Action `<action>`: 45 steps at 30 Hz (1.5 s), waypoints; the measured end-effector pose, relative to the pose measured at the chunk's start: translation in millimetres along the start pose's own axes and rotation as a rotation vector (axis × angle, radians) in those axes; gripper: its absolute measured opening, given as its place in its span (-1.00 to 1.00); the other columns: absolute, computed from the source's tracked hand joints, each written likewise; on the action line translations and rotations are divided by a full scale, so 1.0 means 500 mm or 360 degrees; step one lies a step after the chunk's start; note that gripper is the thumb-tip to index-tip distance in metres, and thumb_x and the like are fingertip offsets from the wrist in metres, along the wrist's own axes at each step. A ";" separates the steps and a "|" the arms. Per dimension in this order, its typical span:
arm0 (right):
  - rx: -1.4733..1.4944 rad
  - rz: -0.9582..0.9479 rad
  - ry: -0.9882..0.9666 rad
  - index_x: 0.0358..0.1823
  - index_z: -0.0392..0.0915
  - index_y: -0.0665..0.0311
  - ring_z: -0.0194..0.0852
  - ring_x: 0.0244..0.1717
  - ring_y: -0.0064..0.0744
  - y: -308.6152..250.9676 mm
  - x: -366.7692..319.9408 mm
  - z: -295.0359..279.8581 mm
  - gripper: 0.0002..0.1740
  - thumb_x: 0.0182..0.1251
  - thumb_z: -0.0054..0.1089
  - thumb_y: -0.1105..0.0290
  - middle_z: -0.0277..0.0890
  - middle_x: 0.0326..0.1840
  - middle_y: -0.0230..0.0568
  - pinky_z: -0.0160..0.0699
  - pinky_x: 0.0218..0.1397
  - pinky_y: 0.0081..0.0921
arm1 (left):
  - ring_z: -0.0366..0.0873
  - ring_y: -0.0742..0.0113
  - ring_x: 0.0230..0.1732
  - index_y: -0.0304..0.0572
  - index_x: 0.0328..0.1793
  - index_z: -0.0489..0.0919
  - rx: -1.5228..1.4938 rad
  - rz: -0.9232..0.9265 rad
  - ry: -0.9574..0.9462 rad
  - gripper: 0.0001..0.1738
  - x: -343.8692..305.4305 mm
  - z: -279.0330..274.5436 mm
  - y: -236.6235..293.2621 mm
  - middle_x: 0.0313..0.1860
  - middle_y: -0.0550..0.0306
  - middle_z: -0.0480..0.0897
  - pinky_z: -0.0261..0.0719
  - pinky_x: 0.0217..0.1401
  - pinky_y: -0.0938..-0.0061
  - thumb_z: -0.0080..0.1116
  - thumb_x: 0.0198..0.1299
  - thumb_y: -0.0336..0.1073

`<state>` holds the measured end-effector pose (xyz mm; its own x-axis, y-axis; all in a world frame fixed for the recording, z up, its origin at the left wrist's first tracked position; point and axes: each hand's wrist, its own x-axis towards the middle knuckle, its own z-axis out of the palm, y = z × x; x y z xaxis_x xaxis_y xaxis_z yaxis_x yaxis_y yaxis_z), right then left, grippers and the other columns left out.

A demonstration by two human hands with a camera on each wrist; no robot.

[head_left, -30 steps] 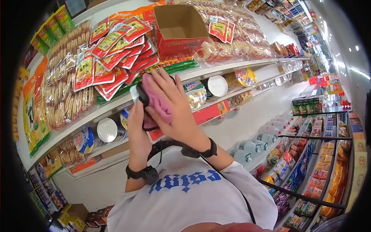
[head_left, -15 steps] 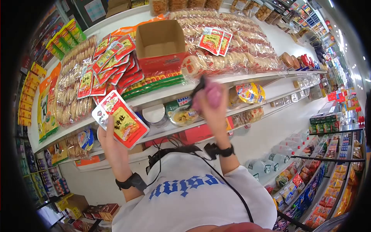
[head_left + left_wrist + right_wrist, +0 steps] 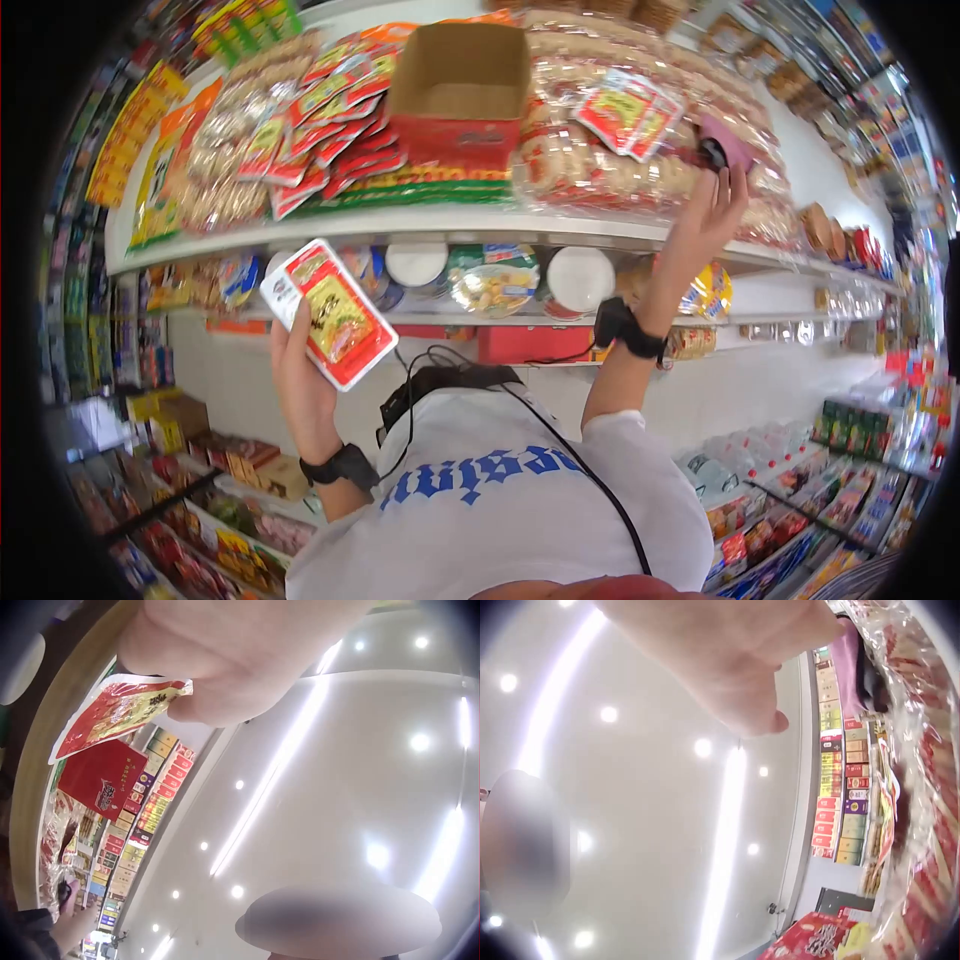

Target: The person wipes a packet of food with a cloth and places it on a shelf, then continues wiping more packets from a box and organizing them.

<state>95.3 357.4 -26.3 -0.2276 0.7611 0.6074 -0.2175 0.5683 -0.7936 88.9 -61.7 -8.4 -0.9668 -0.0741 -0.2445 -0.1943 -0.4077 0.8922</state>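
Note:
My left hand (image 3: pixel 300 375) pinches a red and white snack packet (image 3: pixel 345 325) in front of the shelf edge, thumb across its printed face. The same packet (image 3: pixel 112 712) hangs from the fingers in the left wrist view. On the right, my right hand (image 3: pixel 705 225) reaches over the shelf, its fingertips holding a pink cloth (image 3: pixel 732 148) with a black part. This cloth (image 3: pixel 846 667) is close above clear-wrapped round biscuits (image 3: pixel 560 165). Two similar red packets (image 3: pixel 630 112) lie on the biscuits, left of the cloth.
An open cardboard box (image 3: pixel 460 135) stands mid-shelf, with a heap of red packets (image 3: pixel 345 125) to its left. Bowl-shaped tubs (image 3: pixel 493 280) line the lower shelf. A cable (image 3: pixel 590 470) runs down over the white shirt. Racks of goods (image 3: pixel 790 530) stand behind on the right.
Both hands were together around the pink cloth, then parted. The left hand now shows the snack packet; the right hand has carried the cloth rightward and farther over the shelf.

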 end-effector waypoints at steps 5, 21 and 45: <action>0.0530 0.0343 -0.0863 0.10 0.56 0.45 0.61 0.12 -0.38 -0.135 -0.167 0.046 -0.80 0.57 0.04 0.56 0.65 0.11 -0.08 0.52 0.28 -0.44 | 0.72 0.32 0.09 -0.32 0.42 0.42 -0.0083 -0.0020 0.0066 -0.58 0.004 -0.034 0.014 0.18 0.02 0.66 0.74 0.10 0.39 0.09 0.51 -0.37; 0.0157 -0.0667 -0.1354 0.32 0.45 0.41 0.60 0.25 -0.03 -0.377 -0.350 0.521 -0.52 0.41 0.27 0.47 0.60 0.21 0.09 0.47 0.36 -0.16 | 0.42 -0.24 0.51 -0.40 0.66 0.13 -0.0710 -0.0369 -0.0639 -0.32 0.213 -0.246 0.124 0.48 -0.40 0.42 0.48 0.52 -0.04 -0.28 0.64 -0.03; 0.0285 -0.0067 -0.0755 -0.03 0.62 0.44 0.54 -0.20 -0.65 -0.441 -0.301 0.522 -0.68 0.68 0.05 0.27 0.67 -0.22 -0.25 0.55 -0.15 -0.56 | 0.77 0.02 0.06 -0.44 0.51 0.32 -0.0660 -0.0496 -0.0998 -0.40 0.315 -0.222 0.159 0.23 -0.26 0.67 0.79 0.10 0.20 0.00 0.53 -0.13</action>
<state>-70.4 35.8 66.8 -0.6120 0.4893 0.6214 -0.3858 0.5012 -0.7746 -60.3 -206.9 -18.0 -0.8154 0.5718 -0.0903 -0.5115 -0.6387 0.5747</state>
